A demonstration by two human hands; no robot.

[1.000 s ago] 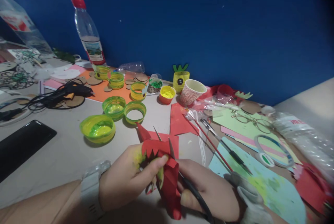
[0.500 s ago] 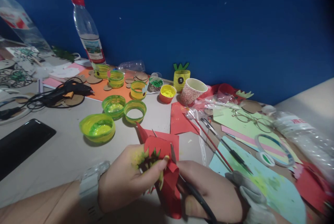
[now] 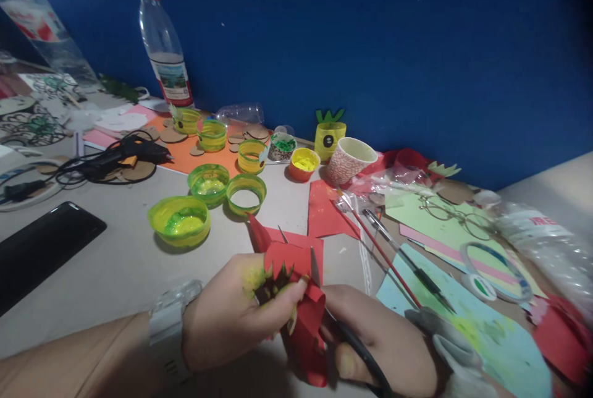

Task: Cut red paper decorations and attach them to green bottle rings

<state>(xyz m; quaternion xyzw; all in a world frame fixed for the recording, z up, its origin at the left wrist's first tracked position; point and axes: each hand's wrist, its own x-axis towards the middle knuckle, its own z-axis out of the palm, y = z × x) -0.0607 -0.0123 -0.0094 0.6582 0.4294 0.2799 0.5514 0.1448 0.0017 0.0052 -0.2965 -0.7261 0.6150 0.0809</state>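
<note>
A red sheet of paper (image 3: 306,339) is held above the gray tabletop (image 3: 115,274), toward the person's side and well apart from the far edge along the blue wall (image 3: 333,33). It is matte and folded: its upper part is curved, with a jagged, toothed cut edge, while its lower part curls down like a loose tube. A spiky piece (image 3: 273,290) with green tips and pale edges lies against it, mostly hidden by the left hand (image 3: 227,317). The left thumb presses down on the red paper, pinching it with the spiky piece; the other left fingers are largely hidden beneath, so their spread cannot be told. Yellow-green paint marks the back of that hand.

The right hand (image 3: 380,342) grips black-handled metal scissors (image 3: 359,348), fingers curled around the handles; the two blade tips stand apart, one on either side of the paper's upper part.

Just beyond the hands, another flat red paper piece (image 3: 312,243) lies on the tabletop, near a green-and-yellow ring (image 3: 246,195) and a pointed green-and-yellow bowl (image 3: 179,222). To the right, a red-handled paintbrush (image 3: 384,257) and a clear pen with a black grip (image 3: 407,259) reach onto light-blue paper (image 3: 500,348). A black phone (image 3: 50,249) lies at the left.
</note>
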